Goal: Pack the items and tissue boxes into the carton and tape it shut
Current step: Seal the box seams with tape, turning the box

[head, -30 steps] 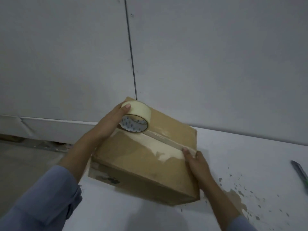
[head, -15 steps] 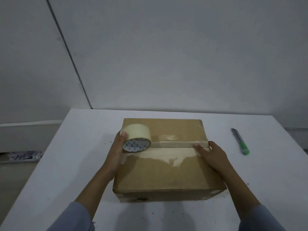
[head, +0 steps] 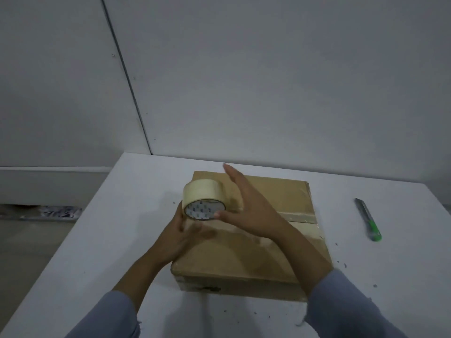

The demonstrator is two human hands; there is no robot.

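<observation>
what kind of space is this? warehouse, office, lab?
Hard to say for sure; it looks like a bare packing or work station in a plain room. Cues: a white table against blank grey wall panels, a closed cardboard carton, a tape roll and a utility knife.

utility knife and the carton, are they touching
Apart. The head view shows the utility knife lying on the white table to the right of the carton, bare tabletop between them.
</observation>
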